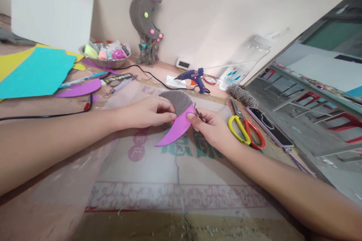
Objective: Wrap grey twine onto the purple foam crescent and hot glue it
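A purple crescent-shaped piece (178, 128) is held between my two hands above the plastic-covered board. Its upper part is covered in rows of grey yarn (178, 101), while the lower tip is bare purple and points left. My left hand (154, 112) pinches the inner edge, thumb and fingertips together. On the outer edge, my right hand (207, 122) presses its thumb against the purple near where the yarn ends. A small greyish-brown bundle (200, 114), probably yarn, shows at the right fingers; its far side is hidden.
Scissors (246, 130), a phone (270, 126) and a grey yarn skein (241, 95) lie at right. Behind are a blue glue gun (195, 77), a small clock (183, 63) and a hanging yarn moon (144, 19). Coloured sheets (36, 71) and a metal bowl (104, 62) sit at left.
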The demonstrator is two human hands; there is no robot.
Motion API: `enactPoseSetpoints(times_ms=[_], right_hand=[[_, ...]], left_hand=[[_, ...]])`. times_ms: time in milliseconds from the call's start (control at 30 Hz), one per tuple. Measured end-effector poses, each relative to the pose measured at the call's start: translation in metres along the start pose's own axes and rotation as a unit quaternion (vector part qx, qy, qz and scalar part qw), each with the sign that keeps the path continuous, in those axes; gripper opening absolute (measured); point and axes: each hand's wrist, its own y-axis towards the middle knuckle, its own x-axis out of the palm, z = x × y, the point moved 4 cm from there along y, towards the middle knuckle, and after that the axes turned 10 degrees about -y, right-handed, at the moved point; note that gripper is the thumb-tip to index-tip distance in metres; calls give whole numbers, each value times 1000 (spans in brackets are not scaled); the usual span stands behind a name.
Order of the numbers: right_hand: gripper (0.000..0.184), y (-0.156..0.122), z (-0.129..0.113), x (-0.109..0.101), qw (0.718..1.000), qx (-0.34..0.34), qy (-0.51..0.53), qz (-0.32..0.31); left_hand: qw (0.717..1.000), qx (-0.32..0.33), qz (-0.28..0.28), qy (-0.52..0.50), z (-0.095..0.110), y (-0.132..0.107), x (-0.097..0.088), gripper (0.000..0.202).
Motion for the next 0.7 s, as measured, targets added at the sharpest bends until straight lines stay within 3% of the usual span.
enactPoseSetpoints(times_ms=[133,300,433,533,700], right_hand=[[42,0,2,0,1000,3,-2,-9],[37,1,2,7,998,-5,-6,-56],[28,-1,0,-8,993,-79,-79,37],[27,-8,-5,-22,950,-189,-225,109],[31,-15,-15,-19,848,-298,-424,109]], left_hand=[[998,-42,9,-41,-1,-1,-2,20],[996,-50,39,-61,4,-3,-4,38],[993,-84,68,-39,4,-5,-5,38],[991,-107,70,-28,2,-6,-5,38],[992,-104,68,-11,3,-6,-5,38]])
